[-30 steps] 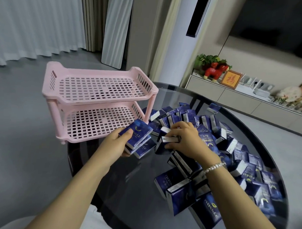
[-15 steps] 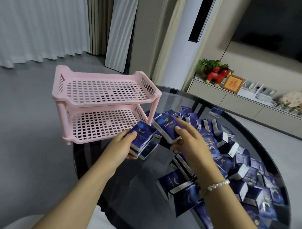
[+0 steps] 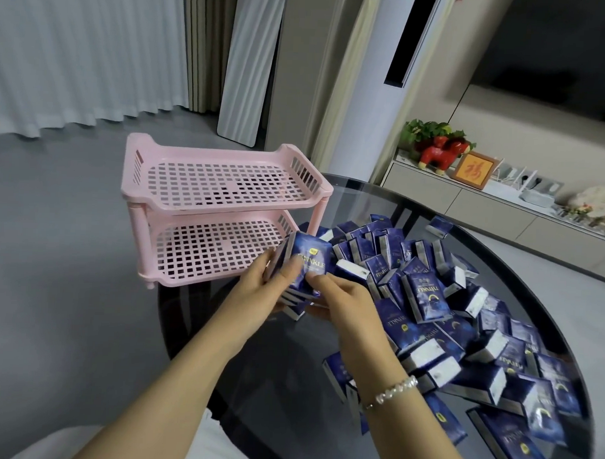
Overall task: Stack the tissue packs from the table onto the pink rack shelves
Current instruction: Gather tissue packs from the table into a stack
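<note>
A pink two-shelf rack (image 3: 223,206) stands at the left edge of the round glass table (image 3: 289,359); both perforated shelves hold nothing. A heap of dark blue tissue packs (image 3: 446,303) covers the table's right half. My left hand (image 3: 258,289) grips a small stack of blue tissue packs (image 3: 308,260) just in front of the rack's lower shelf. My right hand (image 3: 343,299) pinches the same stack from the right, fingers on the top pack. The stack's lower packs are partly hidden behind both hands.
The table's dark rim curves along the left and near side, with grey floor (image 3: 52,289) beyond it. A low cabinet (image 3: 500,208) with a red figurine, a framed picture and small items runs along the right wall. A white column unit (image 3: 378,94) stands behind the table.
My right hand brought the pack it lifted from the heap leftward onto the stack in my left hand. Both hands now hold the stack together, slightly nearer the rack.
</note>
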